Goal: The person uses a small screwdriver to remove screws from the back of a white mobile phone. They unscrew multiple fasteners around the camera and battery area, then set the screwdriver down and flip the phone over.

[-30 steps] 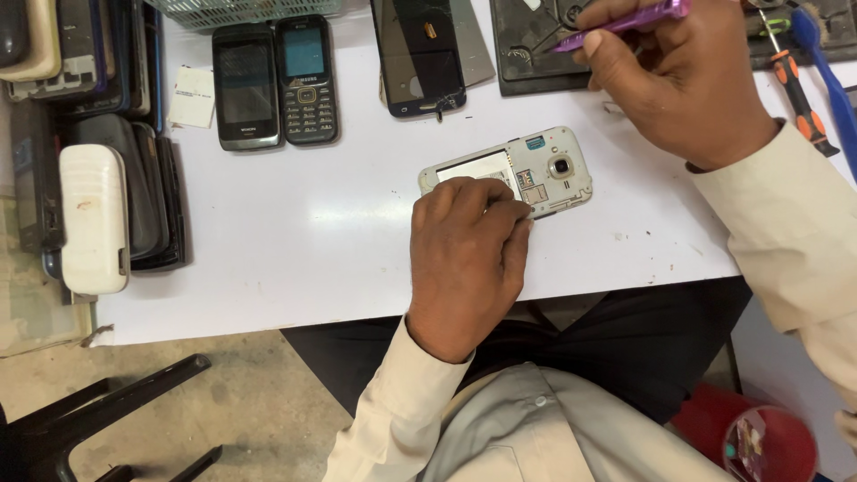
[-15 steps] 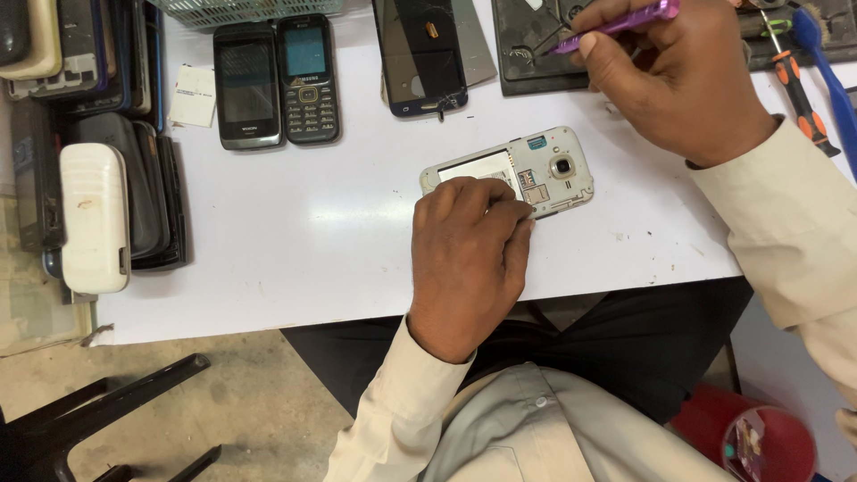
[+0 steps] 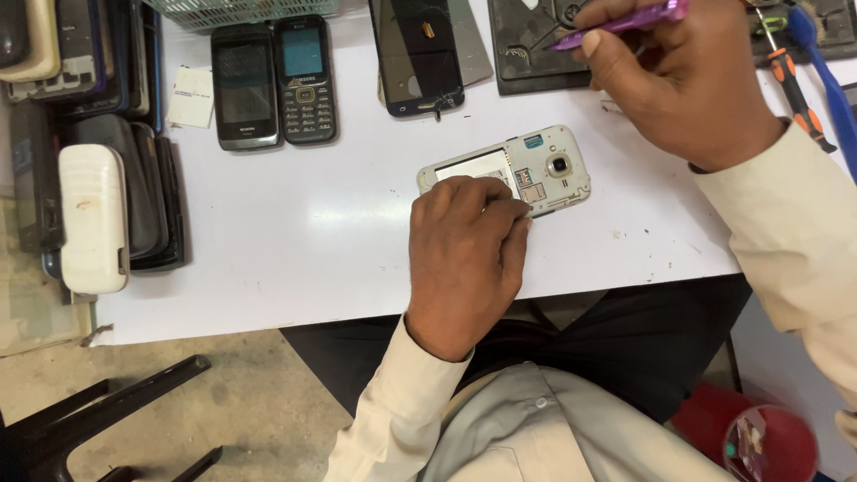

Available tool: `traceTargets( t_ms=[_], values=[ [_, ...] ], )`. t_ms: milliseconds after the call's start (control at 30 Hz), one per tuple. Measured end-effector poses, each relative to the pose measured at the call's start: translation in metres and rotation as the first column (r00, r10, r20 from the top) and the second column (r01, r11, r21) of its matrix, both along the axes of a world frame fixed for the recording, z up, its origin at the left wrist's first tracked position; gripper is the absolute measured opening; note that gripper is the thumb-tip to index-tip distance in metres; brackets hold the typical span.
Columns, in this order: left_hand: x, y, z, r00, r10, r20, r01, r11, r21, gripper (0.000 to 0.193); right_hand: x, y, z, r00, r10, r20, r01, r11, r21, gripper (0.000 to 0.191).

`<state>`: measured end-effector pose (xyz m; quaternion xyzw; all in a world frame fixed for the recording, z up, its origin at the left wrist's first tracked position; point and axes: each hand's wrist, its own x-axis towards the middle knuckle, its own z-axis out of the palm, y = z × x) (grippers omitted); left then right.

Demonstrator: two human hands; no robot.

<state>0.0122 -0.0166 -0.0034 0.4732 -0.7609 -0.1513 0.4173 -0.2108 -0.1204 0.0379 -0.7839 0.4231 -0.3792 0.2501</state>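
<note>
Left hand (image 3: 469, 259) pins opened phone (image 3: 544, 165), lengthwise left-right; right hand (image 3: 674, 85) grips purple tool (image 3: 625, 20).

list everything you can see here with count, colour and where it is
opened phone: 1, white-grey, back cover off, table middle
purple tool: 1, top right
keypad phones: 2, black, table top left
cracked screen panel: 1, black, top middle
dark work mat: 1, top right
screwdriver: 1, orange-black, right edge
blue brush: 1, far right
phone cases: several, one white, others dark, left edge
table: 1, white
left hand: rests on opened phone
right hand: holds purple tool
</note>
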Motion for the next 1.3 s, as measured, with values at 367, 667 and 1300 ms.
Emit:
traceTargets(
  t_ms=[367,667,1300],
  values=[
    [0.0,0.001,0.002,1.0,0.005,-0.006,-0.005,1.0,0.008,0.009,0.013,0.0,0.016,0.994,-0.04,-0.106,0.041,0.999,0.014,0.012],
    [0.003,0.001,0.0,1.0,-0.001,-0.012,0.001,1.0,0.005,0.009,0.0,0.0,0.0,0.998,0.062,-0.003,-0.062,0.997,-0.04,0.009],
    [0.003,0.002,0.007,1.0,0.0,-0.02,0.0,1.0,0.011,0.009,0.02,-0.044,0.007,0.782,-0.02,-0.623,-0.245,0.909,-0.337,0.017]
  ],
)
